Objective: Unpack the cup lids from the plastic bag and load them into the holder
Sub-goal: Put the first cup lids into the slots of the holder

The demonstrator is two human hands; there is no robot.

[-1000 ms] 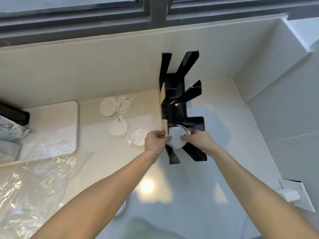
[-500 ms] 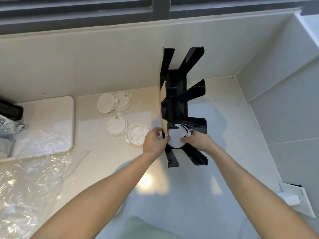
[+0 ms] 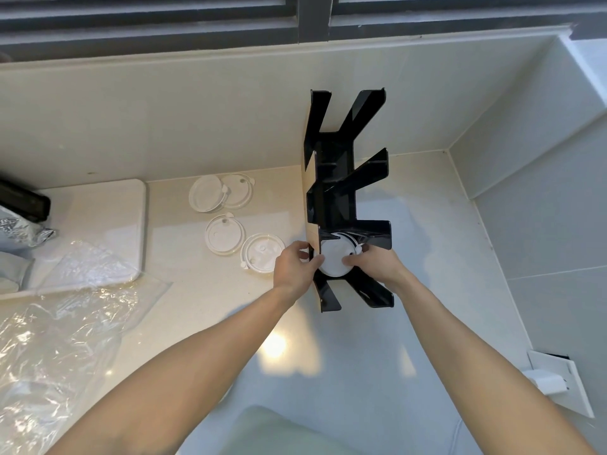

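A tall black holder [image 3: 341, 205] with angled slots stands on the pale counter [image 3: 184, 300] near the back wall. Both hands meet at its lowest slot, where a stack of white cup lids [image 3: 335, 261] sits with its round face turned toward the camera. The left hand [image 3: 295, 267] curls around the left edge of the stack, fingers bent against the rim and the holder's side panel. The right hand [image 3: 374, 267] grips the right edge, thumb and fingers pinched on the rim beside a small tab. Behind the front lid a few more lid edges show inside the slot, though how many are stacked there is hard to tell. The holder's upper slots look dark, and their contents cannot be made out from this angle. Left of the holder, four loose lids lie flat on the counter: two overlapping lids [image 3: 220, 192] toward the back wall, a single lid [image 3: 225, 234] in front of them, and another lid [image 3: 262, 254] just beside the left hand. Farther left rests a white board [image 3: 108, 221], with a crumpled clear plastic bag [image 3: 62, 326] spread over its near corner and across the counter; the bag appears flattened. At the far left edge lies a silver foil packet [image 3: 19, 231] beneath a dark object [image 3: 23, 201].
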